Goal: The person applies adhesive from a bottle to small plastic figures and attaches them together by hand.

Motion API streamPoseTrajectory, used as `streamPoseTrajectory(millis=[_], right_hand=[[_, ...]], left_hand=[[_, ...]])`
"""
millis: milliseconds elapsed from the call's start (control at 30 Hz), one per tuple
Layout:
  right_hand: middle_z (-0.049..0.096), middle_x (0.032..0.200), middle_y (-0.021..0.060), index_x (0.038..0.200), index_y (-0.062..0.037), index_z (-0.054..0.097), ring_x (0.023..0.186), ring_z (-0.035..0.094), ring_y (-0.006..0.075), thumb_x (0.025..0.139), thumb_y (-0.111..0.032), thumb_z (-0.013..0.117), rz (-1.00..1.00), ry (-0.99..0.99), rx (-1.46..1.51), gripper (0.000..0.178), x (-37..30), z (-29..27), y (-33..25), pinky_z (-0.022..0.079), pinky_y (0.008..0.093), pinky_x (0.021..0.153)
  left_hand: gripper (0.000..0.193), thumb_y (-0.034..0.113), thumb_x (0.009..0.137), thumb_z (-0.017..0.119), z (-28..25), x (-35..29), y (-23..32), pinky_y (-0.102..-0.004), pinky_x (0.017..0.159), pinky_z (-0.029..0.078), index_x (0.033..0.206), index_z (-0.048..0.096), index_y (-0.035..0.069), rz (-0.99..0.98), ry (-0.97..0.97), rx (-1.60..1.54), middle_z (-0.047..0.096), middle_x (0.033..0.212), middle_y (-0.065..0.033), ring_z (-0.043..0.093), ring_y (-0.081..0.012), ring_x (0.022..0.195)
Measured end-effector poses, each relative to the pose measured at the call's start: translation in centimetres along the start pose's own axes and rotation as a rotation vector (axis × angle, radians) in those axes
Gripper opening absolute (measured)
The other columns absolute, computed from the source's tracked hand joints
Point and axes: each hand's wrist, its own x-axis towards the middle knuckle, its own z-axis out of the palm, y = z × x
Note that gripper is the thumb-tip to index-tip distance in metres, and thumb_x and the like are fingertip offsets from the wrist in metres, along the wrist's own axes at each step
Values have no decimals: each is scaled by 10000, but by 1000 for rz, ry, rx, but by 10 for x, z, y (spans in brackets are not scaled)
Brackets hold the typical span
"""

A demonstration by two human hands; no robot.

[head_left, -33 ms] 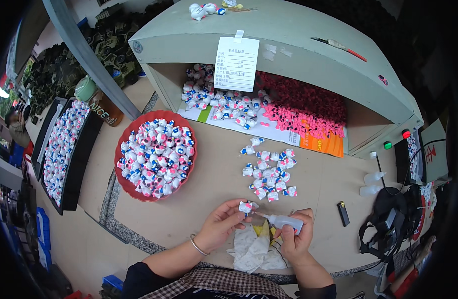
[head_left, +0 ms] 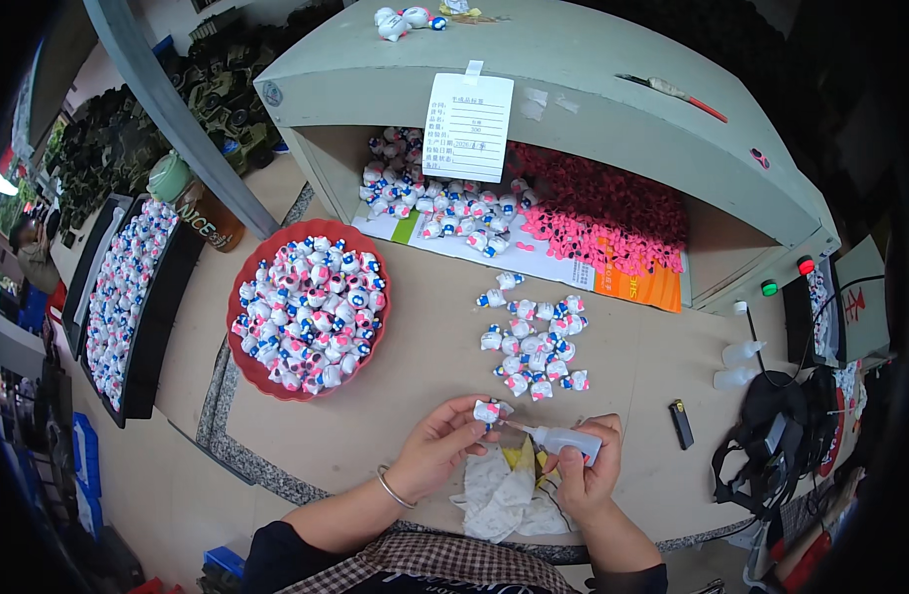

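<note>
Between the thumb and fingers of my left hand (head_left: 442, 447) is a small white cat figurine (head_left: 488, 411) with pink and blue parts. My right hand (head_left: 588, 465) grips a translucent squeeze bottle (head_left: 571, 445), tilted so its thin nozzle points left at the figurine. The nozzle tip is at or very near the figurine; whether they touch I cannot tell. Below both hands lies a crumpled white and yellow cloth (head_left: 504, 498). Just beyond them, a loose group of similar figurines (head_left: 535, 346) rests on the table.
Left stands a red scalloped bowl (head_left: 239, 348) heaped with figurines, and beyond it a black tray (head_left: 143, 381) of more. A grey cabinet (head_left: 573, 89) at the back shelters figurines and pink pieces (head_left: 603, 233). To the right lie a black lighter-like object (head_left: 681, 425), small bottles (head_left: 739, 353) and black straps (head_left: 761, 445).
</note>
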Motion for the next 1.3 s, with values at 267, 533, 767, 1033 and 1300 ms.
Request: streamPoseTrajectory(millis=[267, 533, 767, 1033, 1300], right_hand=[[358, 836, 125, 914, 30, 402, 496, 489, 113, 812, -53, 489, -16, -16, -104, 157, -1, -2, 5, 409, 212, 401], [360, 836, 125, 905, 19, 416, 510, 478, 113, 811, -75, 497, -12, 10, -121, 156, -2, 0, 4, 393, 221, 426], [503, 632, 45, 901, -18, 436, 685, 414, 179, 783, -97, 537, -52, -23, -256, 174, -2, 2, 3, 368, 287, 588], [513, 660, 52, 889, -21, 447, 677, 416, 190, 758, -94, 568, -30, -20, -235, 193, -3, 1, 3, 369, 292, 593], [478, 738, 92, 885, -18, 457, 674, 437, 213, 741, -94, 589, -69, 3, -318, 209, -3, -2, 0, 378, 300, 579]], left_hand=[[315, 95, 847, 498, -1, -3, 1, -228, 680, 465, 1157, 448, 87, -1, 3, 31, 541, 1092, -88, 561, -133, 887], [304, 58, 839, 492, 0, -1, -1, -220, 666, 493, 1142, 465, 66, -26, 8, -44, 548, 1079, -124, 578, -132, 873], [304, 62, 844, 484, 1, -2, 0, -210, 661, 486, 1147, 465, 76, -10, -17, -46, 543, 1089, -135, 573, -128, 879], [305, 61, 842, 487, 2, -2, 1, -208, 665, 481, 1146, 466, 79, -26, 2, -30, 552, 1073, -124, 571, -125, 875], [307, 97, 851, 497, -1, -3, -1, -242, 726, 457, 1154, 442, 91, 31, -3, 32, 544, 1076, -73, 557, -138, 898]])
